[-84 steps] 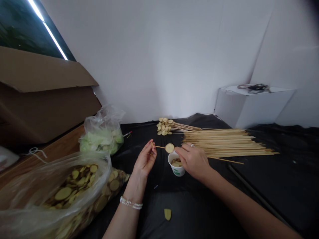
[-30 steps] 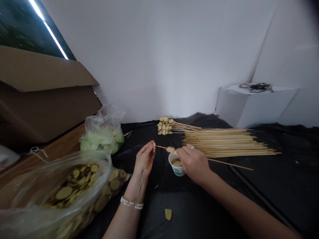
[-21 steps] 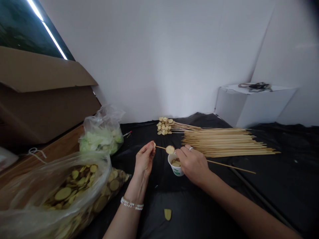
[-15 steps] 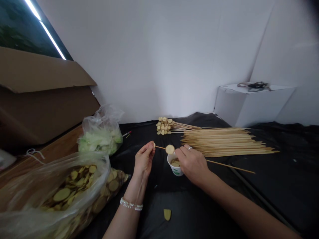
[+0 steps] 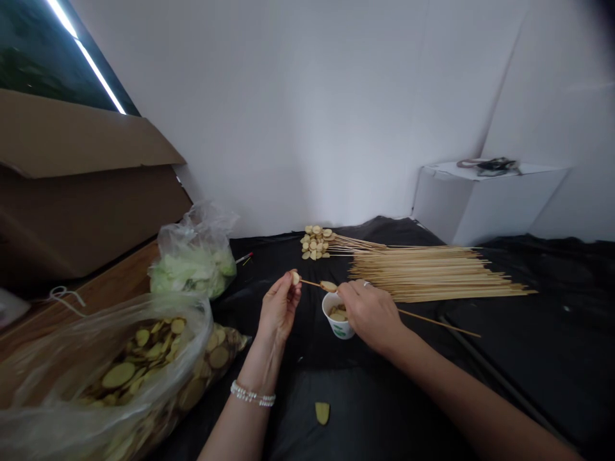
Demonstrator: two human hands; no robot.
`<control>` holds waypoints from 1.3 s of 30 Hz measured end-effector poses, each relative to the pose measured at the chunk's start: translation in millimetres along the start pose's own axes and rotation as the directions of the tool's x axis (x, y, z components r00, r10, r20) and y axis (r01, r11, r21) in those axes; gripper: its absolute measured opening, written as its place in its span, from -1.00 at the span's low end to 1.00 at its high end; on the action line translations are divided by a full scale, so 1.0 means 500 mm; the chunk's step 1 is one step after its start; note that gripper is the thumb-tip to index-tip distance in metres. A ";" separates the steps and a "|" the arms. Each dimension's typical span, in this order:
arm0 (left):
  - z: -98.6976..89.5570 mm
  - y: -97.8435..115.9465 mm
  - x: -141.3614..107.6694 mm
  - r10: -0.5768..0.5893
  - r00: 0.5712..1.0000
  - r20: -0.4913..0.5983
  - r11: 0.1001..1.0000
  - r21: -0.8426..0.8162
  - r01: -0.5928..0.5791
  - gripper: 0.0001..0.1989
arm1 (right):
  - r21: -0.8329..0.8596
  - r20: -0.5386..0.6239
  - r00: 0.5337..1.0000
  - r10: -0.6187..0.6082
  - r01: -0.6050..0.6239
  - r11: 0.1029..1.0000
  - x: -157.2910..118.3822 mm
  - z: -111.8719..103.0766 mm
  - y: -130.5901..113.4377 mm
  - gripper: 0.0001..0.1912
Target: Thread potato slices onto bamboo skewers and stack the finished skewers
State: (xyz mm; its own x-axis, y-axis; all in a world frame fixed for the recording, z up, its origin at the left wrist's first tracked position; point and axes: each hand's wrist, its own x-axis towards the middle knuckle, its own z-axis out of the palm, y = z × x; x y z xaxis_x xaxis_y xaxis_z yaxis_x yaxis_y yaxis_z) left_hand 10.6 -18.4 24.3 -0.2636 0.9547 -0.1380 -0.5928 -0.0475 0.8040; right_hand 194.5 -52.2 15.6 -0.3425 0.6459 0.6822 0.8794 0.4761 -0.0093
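Note:
My left hand is closed, pinching a small potato slice at the tip of a bamboo skewer. My right hand wraps round the same skewer farther along, and its long tail sticks out to the right. Between the two hands another potato slice sits on the skewer, seen nearly edge-on. Just below it, partly behind my right hand, stands a white paper cup with slices inside. A lone potato slice lies on the black cover nearer to me.
At left are a clear bag of potato slices and a bag of pale green vegetable. Loaded skewers lie at the back beside a wide row of bare skewers. A cardboard box and a white box flank the table.
The skewer has slid slightly left, its tip now passing into the slice at my left fingers. The slice between my hands has turned from face-on to nearly edge-on.

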 end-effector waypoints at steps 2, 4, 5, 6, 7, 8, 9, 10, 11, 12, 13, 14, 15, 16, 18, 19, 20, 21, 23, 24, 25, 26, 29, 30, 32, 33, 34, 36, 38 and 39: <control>-0.001 0.000 0.000 0.008 1.000 0.000 1.000 0.017 -0.008 -0.91 | -0.002 -0.016 1.000 -0.010 0.010 1.000 0.001 -0.001 0.001 -0.84; -0.002 0.000 0.000 0.041 0.999 0.000 0.998 0.047 -0.041 -0.89 | 0.003 -0.027 0.999 -0.026 0.026 1.000 0.002 -0.003 0.002 -0.84; -0.002 0.000 0.001 0.059 0.998 -0.001 0.996 0.061 -0.059 -0.88 | 0.005 -0.033 0.999 -0.035 0.035 0.999 0.002 -0.004 0.002 -0.84; -0.003 0.000 0.001 0.074 0.997 -0.003 0.995 0.071 -0.073 -0.86 | 0.006 -0.041 0.998 -0.046 0.047 0.999 0.002 -0.005 0.002 -0.84; -0.004 -0.001 0.001 0.085 0.996 -0.008 0.993 0.078 -0.084 -0.85 | 0.007 -0.052 0.997 -0.059 0.059 0.998 0.002 -0.005 0.001 -0.83; -0.004 -0.002 0.002 0.092 0.996 -0.014 0.992 0.084 -0.091 -0.84 | 0.007 -0.062 0.996 -0.070 0.070 0.997 0.003 -0.006 0.001 -0.83; -0.005 -0.003 0.002 0.097 0.995 -0.018 0.991 0.089 -0.095 -0.83 | 0.005 -0.072 0.994 -0.080 0.081 0.997 0.003 -0.006 0.000 -0.82; -0.005 -0.005 0.003 0.101 0.995 -0.020 0.991 0.094 -0.098 -0.82 | 0.003 -0.082 0.993 -0.090 0.091 0.996 0.003 -0.007 0.000 -0.82; -0.006 -0.006 0.003 0.107 0.994 -0.021 0.990 0.100 -0.104 -0.81 | -0.001 -0.089 0.991 -0.099 0.100 0.995 0.003 -0.007 -0.001 -0.82; -0.007 -0.007 0.004 0.114 0.993 -0.021 0.988 0.106 -0.111 -0.80 | -0.006 -0.092 0.990 -0.109 0.109 0.994 0.003 -0.007 -0.002 -0.82; -0.007 -0.008 0.004 0.121 0.992 -0.022 0.987 0.113 -0.118 -0.79 | -0.012 -0.094 0.988 -0.119 0.118 0.993 0.003 -0.007 -0.003 -0.82; -0.008 -0.008 0.005 0.130 0.991 -0.024 0.985 0.120 -0.126 -0.77 | -0.019 -0.094 0.988 -0.126 0.125 0.992 0.002 -0.007 -0.003 -0.83; -0.008 -0.009 0.005 0.136 0.990 -0.026 0.983 0.126 -0.132 -0.76 | -0.025 -0.093 0.987 -0.131 0.129 0.991 0.001 -0.007 -0.005 -0.83; -0.009 -0.009 0.005 0.141 0.990 -0.028 0.982 0.132 -0.137 -0.75 | -0.029 -0.086 0.987 -0.134 0.132 0.991 0.000 -0.007 -0.006 -0.83; -0.009 -0.010 0.006 0.147 0.989 -0.027 0.980 0.140 -0.142 -0.75 | -0.030 -0.057 0.990 -0.128 0.126 0.992 -0.002 -0.009 -0.009 -0.85; -0.010 -0.010 0.006 0.149 0.988 -0.025 0.979 0.142 -0.144 -0.75 | -0.029 -0.036 0.993 -0.117 0.116 0.993 -0.003 -0.010 -0.010 -0.85; -0.010 -0.011 0.006 0.151 0.988 -0.023 0.979 0.145 -0.146 -0.75 | -0.028 -0.011 0.995 -0.104 0.104 0.994 -0.003 -0.012 -0.011 -0.85; -0.010 -0.012 0.005 0.153 0.988 -0.022 0.978 0.148 -0.148 -0.75 | -0.028 0.012 0.996 -0.089 0.089 0.996 -0.004 -0.013 -0.012 -0.84; -0.010 -0.013 0.005 0.156 0.988 -0.021 0.976 0.159 -0.150 -0.75 | -0.030 0.048 0.997 -0.063 0.065 0.997 -0.005 -0.015 -0.013 -0.83; -0.010 -0.014 0.004 0.158 0.987 -0.023 0.974 0.166 -0.152 -0.74 | -0.030 0.055 0.997 -0.060 0.061 0.998 -0.005 -0.015 -0.013 -0.83; -0.010 -0.014 0.004 0.160 0.987 -0.025 0.973 0.173 -0.154 -0.73 | -0.029 0.052 0.997 -0.062 0.063 0.998 -0.004 -0.016 -0.013 -0.83; -0.010 -0.015 0.004 0.161 0.987 -0.026 0.972 0.178 -0.154 -0.73 | -0.028 0.040 0.997 -0.068 0.070 0.997 -0.004 -0.015 -0.012 -0.84; -0.010 -0.016 0.005 0.163 0.986 -0.020 0.971 0.181 -0.157 -0.73 | -0.022 -0.025 0.994 -0.105 0.105 0.994 -0.001 -0.013 -0.012 -0.85; -0.011 -0.017 0.006 0.163 0.986 -0.017 0.971 0.180 -0.157 -0.74 | -0.020 -0.045 0.992 -0.115 0.114 0.993 0.000 -0.012 -0.012 -0.85; -0.011 -0.019 0.007 0.160 0.987 -0.013 0.971 0.181 -0.155 -0.73 | -0.018 -0.065 0.991 -0.119 0.118 0.993 0.000 -0.011 -0.012 -0.85; -0.012 -0.020 0.007 0.158 0.987 -0.015 0.971 0.182 -0.153 -0.73 | -0.019 -0.064 0.991 -0.116 0.115 0.993 0.000 -0.010 -0.013 -0.85; -0.012 -0.020 0.008 0.156 0.988 -0.019 0.971 0.185 -0.149 -0.72 | -0.021 -0.053 0.993 -0.110 0.109 0.994 -0.001 -0.011 -0.014 -0.85; -0.013 -0.022 0.008 0.152 0.988 -0.026 0.971 0.189 -0.144 -0.71 | -0.034 -0.019 0.996 -0.091 0.090 0.995 -0.003 -0.013 -0.016 -0.86; -0.013 -0.023 0.008 0.152 0.988 -0.022 0.970 0.193 -0.145 -0.70 | -0.044 0.022 0.997 -0.071 0.072 0.996 -0.004 -0.016 -0.018 -0.88; -0.014 -0.023 0.008 0.153 0.988 -0.017 0.970 0.195 -0.147 -0.70 | -0.046 0.042 0.997 -0.062 0.064 0.997 -0.005 -0.018 -0.018 -0.88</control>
State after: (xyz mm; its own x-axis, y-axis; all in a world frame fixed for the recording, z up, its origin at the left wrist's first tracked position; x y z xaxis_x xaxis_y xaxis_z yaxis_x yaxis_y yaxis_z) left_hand 11.3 -15.8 10.4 -0.3638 0.9312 -0.0229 -0.3879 -0.1292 0.9126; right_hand 190.4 -63.3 20.5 -0.4097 0.6399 0.6501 0.8701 0.4881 0.0679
